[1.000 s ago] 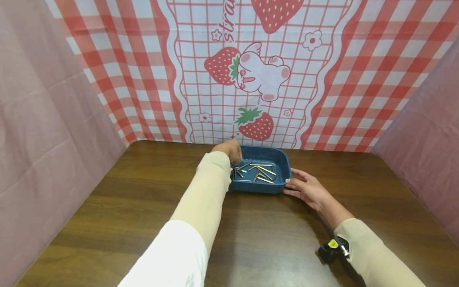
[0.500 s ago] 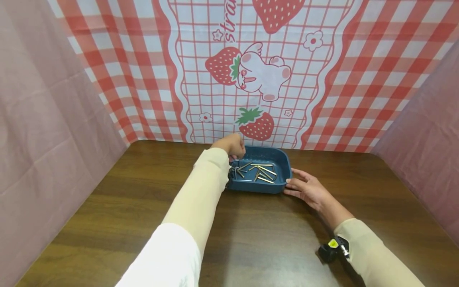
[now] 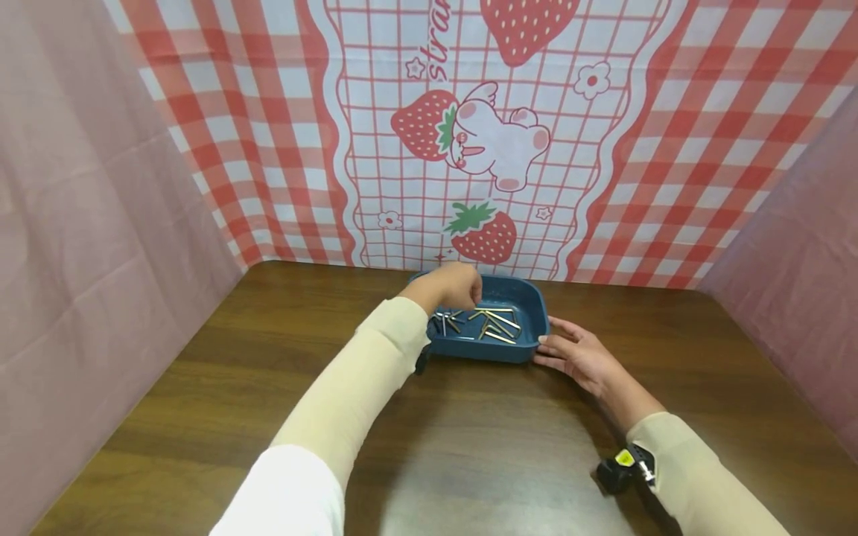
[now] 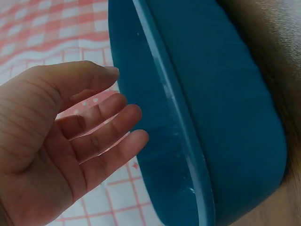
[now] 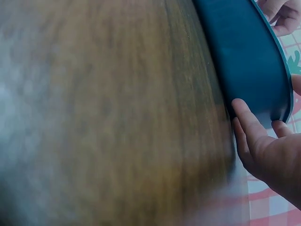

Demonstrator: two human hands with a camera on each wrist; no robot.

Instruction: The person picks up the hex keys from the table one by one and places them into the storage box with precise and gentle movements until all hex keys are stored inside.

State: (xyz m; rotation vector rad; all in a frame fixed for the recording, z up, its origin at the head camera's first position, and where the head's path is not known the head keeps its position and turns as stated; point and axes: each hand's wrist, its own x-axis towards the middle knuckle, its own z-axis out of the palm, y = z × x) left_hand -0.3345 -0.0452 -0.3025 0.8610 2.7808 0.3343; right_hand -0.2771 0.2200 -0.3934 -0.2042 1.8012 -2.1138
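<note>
A dark blue tray (image 3: 485, 351) with tall walls stands near the back of the table. Inside lie several gold-coloured Allen keys (image 3: 499, 338) toward the right, with darker and silvery ones (image 3: 453, 321) at the left. My left hand (image 3: 457, 286) hovers over the tray's left half, fingers loosely bent; the left wrist view shows nothing between thumb and fingers (image 4: 89, 117). With its fingertips, my right hand (image 3: 583, 361) touches the outside of the front right corner. In the right wrist view those fingers (image 5: 249, 120) rest along the blue wall. The left forearm hides part of the tray's left end.
A strawberry-printed checked cloth (image 3: 496, 141) hangs right behind the tray. Pink cloths close off the left (image 3: 100, 260) and right sides. The brown wooden table (image 3: 496, 439) spreads in front. A small black camera (image 3: 613, 474) sits at the right wrist.
My left hand first lifts slightly, then moves right, from the tray's left end toward its middle. The right hand stays at the corner. The head view shifts slightly.
</note>
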